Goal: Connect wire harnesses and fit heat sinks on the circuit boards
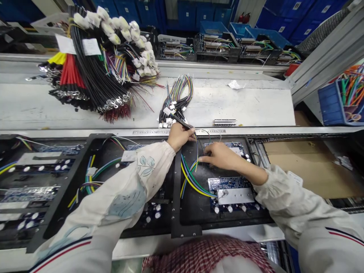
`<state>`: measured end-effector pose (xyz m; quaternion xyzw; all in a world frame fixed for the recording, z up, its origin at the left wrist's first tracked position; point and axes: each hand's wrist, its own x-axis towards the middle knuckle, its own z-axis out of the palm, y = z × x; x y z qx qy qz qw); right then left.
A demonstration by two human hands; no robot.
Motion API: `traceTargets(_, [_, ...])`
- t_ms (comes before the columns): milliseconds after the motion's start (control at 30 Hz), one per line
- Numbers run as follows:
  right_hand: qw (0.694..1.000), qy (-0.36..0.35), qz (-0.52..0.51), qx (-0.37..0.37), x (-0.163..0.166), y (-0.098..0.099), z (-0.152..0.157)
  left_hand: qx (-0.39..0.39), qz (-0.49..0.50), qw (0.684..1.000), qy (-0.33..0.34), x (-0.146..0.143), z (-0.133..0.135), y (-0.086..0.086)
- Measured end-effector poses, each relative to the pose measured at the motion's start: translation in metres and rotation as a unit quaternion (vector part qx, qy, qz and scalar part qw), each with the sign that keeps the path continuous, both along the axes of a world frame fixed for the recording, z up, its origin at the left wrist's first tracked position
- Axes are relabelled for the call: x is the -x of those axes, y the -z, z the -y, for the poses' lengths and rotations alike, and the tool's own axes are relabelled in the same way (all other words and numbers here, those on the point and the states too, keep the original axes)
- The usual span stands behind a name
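My left hand (179, 135) is closed around a thin wire harness (190, 127) with white connectors, at the far edge of a black chassis tray (186, 222). A small bundle of multicoloured wire harnesses (176, 99) lies on the white shelf just beyond it. My right hand (220, 155) rests palm down on the tray, fingers curled and pressing at wires beside a blue circuit board (227, 183). Yellow, green and blue wires (191, 178) curve across the tray below both hands. What the right fingertips pinch is hidden.
A large bundle of black, red and coloured cables (96, 57) lies at the shelf's back left. More black trays with boards (34, 185) sit to the left. A cardboard-lined tray (307, 170) is on the right, and a blue bin of wires (344, 98) stands at far right.
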<state>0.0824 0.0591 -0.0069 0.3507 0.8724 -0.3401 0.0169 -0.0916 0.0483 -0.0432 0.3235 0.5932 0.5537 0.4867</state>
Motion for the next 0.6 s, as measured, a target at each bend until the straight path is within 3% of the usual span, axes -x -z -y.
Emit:
traceTargets(100, [0.992, 0.073, -0.074, 0.079, 0.008, 0.01, -0.003, -0.001, 0.002, 1.0, 0.005, 0.0, 0.0, -0.001])
traceTargets(167, [0.985, 0.13, -0.116, 0.013, 0.008, 0.016, -0.012, 0.003, 0.001, 1.0, 0.011, 0.0, 0.001, -0.001])
traceTargets(267, [0.976, 0.161, -0.084, -0.117, 0.005, 0.026, -0.024, 0.012, -0.003, 1.0, 0.017, -0.001, 0.0, 0.0])
traceTargets(600, [0.974, 0.176, -0.049, -0.133, 0.005, 0.039, -0.026, 0.011, -0.01, 1.0, 0.012, -0.001, 0.0, 0.0])
